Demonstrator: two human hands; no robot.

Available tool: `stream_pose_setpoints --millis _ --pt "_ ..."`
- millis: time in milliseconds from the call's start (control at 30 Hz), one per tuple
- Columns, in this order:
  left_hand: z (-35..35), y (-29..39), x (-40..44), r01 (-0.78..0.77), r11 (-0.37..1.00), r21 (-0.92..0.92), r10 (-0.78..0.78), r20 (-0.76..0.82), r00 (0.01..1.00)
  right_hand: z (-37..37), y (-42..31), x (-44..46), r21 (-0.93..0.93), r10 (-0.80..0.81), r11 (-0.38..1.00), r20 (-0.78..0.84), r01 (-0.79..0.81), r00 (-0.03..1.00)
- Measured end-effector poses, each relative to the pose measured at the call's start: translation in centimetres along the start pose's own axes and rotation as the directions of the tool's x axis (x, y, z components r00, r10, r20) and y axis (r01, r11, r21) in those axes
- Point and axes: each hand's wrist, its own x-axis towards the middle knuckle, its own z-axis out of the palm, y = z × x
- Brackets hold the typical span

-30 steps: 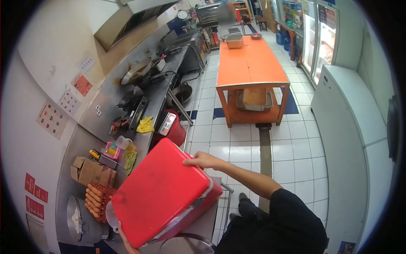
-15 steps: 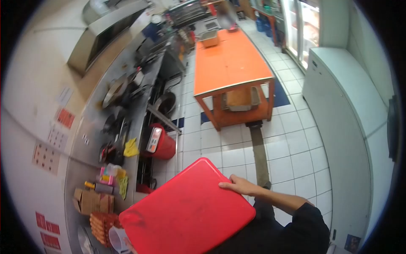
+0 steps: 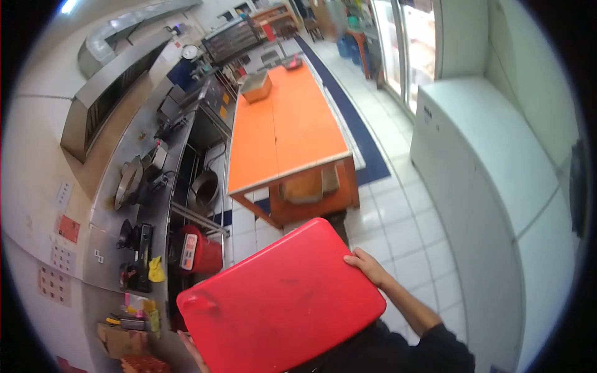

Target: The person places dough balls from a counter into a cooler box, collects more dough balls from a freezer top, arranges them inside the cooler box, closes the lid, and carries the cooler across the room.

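A large red rectangular plastic tray point(image 3: 280, 298) with rounded corners and dark scuffs fills the lower middle of the head view. It is held in front of my body, tilted, with its long edge slanting up to the right. My right hand point(image 3: 368, 267) grips its right edge, thumb on top and the other fingers mostly hidden. At the lower left edge, my left hand point(image 3: 195, 352) is closed round the rim, only partly visible. What lies under the tray, if anything, is hidden.
Ahead stands an orange-topped table point(image 3: 292, 137) bearing a metal pan point(image 3: 256, 87). A steel counter point(image 3: 155, 205) with pans runs along the left; a red bucket point(image 3: 208, 253) stands below it. On the right is a white chest freezer point(image 3: 472, 186). A blurred person point(image 3: 331, 17) is far back.
The view has moved forward and turned right, so the orange table looks nearer and further left. Both hands still hold the red tray, and more of my left hand shows.
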Motion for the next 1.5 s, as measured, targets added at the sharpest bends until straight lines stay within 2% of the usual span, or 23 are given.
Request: stream_pose_setpoints --millis 33,67,133,200,267,333,433,500,567,633,733,767,800,900,933,1000,1067,1100,1133,1233,1333,1433,1500 --pt "2.8 0.5 1.4 -0.012 0.999 0.03 0.011 0.033 0.999 -2.4 -0.9 0.8 0.121 -0.01 0.993 -0.028 0.013 1.0" --pt "5.9 1.3 3.2 -0.034 0.997 0.063 0.03 0.068 0.997 -4.8 -1.9 1.3 0.093 -0.036 0.995 -0.025 0.038 0.999" --pt "12.9 2.8 7.0 -0.085 0.988 0.128 0.066 0.144 0.987 -9.8 -3.5 2.8 0.37 0.036 0.929 -0.149 0.022 0.988" --pt "20.4 4.7 11.1 -0.16 0.967 0.197 0.115 0.22 0.969 -15.8 -2.7 4.8 0.495 0.073 0.869 -0.116 -0.006 0.991" --pt "28.3 6.6 15.9 -0.253 0.936 0.244 0.176 0.297 0.938 -20.5 -3.2 6.4 0.725 0.132 0.689 -0.103 -0.016 0.986" --pt "36.5 8.7 21.6 -0.398 0.885 0.241 0.294 0.374 0.88 -24.6 -6.0 9.0 0.64 0.006 0.743 -0.297 0.194 0.955" --pt "49.6 10.1 29.8 -0.643 0.748 0.164 0.537 0.419 0.732 -31.2 -9.8 11.4 0.652 0.072 0.713 -0.431 0.256 0.899" --pt "59.9 15.8 32.6 -0.494 0.867 0.063 0.403 0.493 0.771 -35.0 -12.6 13.9 0.672 0.095 0.677 -0.483 0.3 0.87" --pt "67.7 18.5 35.2 -0.546 0.832 0.093 0.409 0.561 0.719 -38.3 -15.4 16.5 0.691 0.129 0.646 -0.519 0.326 0.845" --pt "76.7 23.0 36.3 -0.602 0.755 0.259 0.335 0.636 0.695 -41.9 -17.7 20.3 0.691 0.131 0.625 -0.55 0.362 0.825" --pt "86.6 24.7 40.0 -0.563 0.762 0.321 0.242 0.664 0.707 -48.2 -19.5 26.1 0.69 0.145 0.613 -0.577 0.385 0.804" --pt "89.4 24.7 40.8 -0.451 0.87 0.198 0.222 0.661 0.717 -50.7 -19.9 28.3 0.689 0.138 0.606 -0.583 0.397 0.801" --pt "92.0 24.0 43.0 -0.45 0.869 0.204 0.22 0.655 0.723 -53.4 -20.8 30.7 0.688 0.128 0.601 -0.586 0.407 0.8" --pt "98.3 22.1 51.1 -0.388 0.921 0.038 0.304 0.555 0.774 -61.5 -23.7 38.9 0.703 0.094 0.575 -0.566 0.419 0.819" --pt "99.5 23.3 52.6 -0.39 0.917 0.077 0.29 0.543 0.788 -63.7 -25.0 41.6 0.717 0.097 0.566 -0.548 0.407 0.831" --pt "102.5 24.8 54.9 -0.293 0.956 0.027 0.248 0.458 0.853 -67.9 -27.5 47.6 0.732 0.097 0.564 -0.517 0.381 0.85" --pt "105.9 28.0 55.6 -0.238 0.969 0.061 0.194 0.403 0.894 -71.6 -29.8 54.3 0.722 0.126 0.608 -0.498 0.33 0.858" --pt "108.0 29.2 56.8 -0.195 0.981 0.004 0.181 0.347 0.92 -73.4 -31.0 58.5 0.698 0.129 0.649 -0.494 0.303 0.86" --pt "110.0 30.1 58.8 -0.156 0.986 -0.055 0.166 0.292 0.942 -74.8 -32.2 62.7 0.714 0.144 0.641 -0.472 0.282 0.87" --pt "115.6 32.2 67.4 -0.113 0.993 -0.02 0.115 0.249 0.962 -78.7 -35.4 74.8 0.797 0.231 0.586 -0.341 0.15 0.911" --pt "120.6 34.8 79.1 -0.216 0.976 0.025 0.205 0.219 0.954 -81.7 -38.2 87.9 0.729 0.175 0.663 -0.369 0.168 0.913" --pt "127.3 41.9 85.2 -0.186 0.982 0.01 0.176 0.273 0.946 -84.5 -39.9 95.3 0.722 0.266 0.659 -0.485 0.21 0.833" --pt "132.4 46.3 89.8 -0.232 0.972 0.032 0.215 0.268 0.939 -86.9 -42.8 101.8 0.853 0.211 0.472 -0.356 0.224 0.91"
